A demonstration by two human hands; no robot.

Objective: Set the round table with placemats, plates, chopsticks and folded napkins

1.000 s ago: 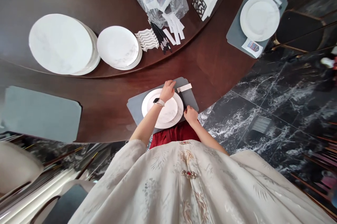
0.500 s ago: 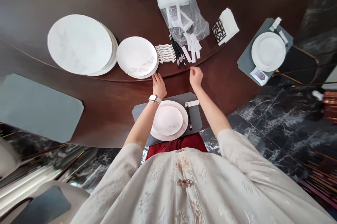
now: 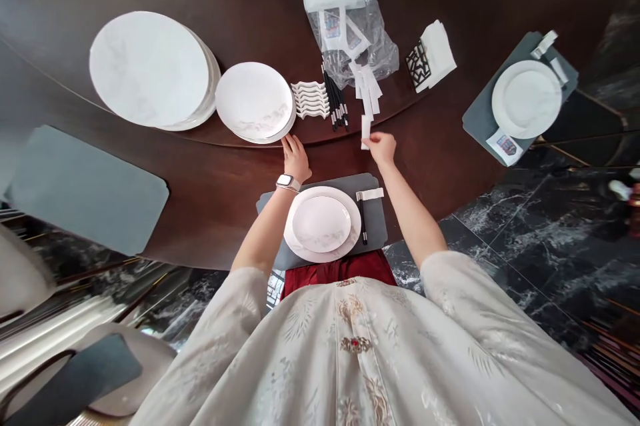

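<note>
Between its thumb and fingers my right hand (image 3: 382,147) pinches a narrow white paper packet (image 3: 365,133), held over the table's front band. Just beyond it lie several more white paper strips (image 3: 370,89). My left hand (image 3: 296,158), with a watch on its wrist, rests with fingers stretched out at the front rim of the stack of smaller plates (image 3: 255,101). Below my hands a small plate (image 3: 321,224) sits on a larger plate (image 3: 294,246) on a grey placemat (image 3: 373,239). Black chopsticks (image 3: 363,219) lie at its right, their upper end by a white rest with a paper strip.
Large plates (image 3: 150,69) are stacked at the left. White wavy rests (image 3: 311,100) and black chopsticks (image 3: 336,99) lie mid-table, near a clear plastic bag (image 3: 383,46) of packets. A black napkin holder (image 3: 418,66) stands to the right. Another setting (image 3: 526,99) is at far right.
My right hand has picked up one white paper packet and drawn it toward me and to the right. My left hand stays at the smaller plates. The view has shifted slightly.
</note>
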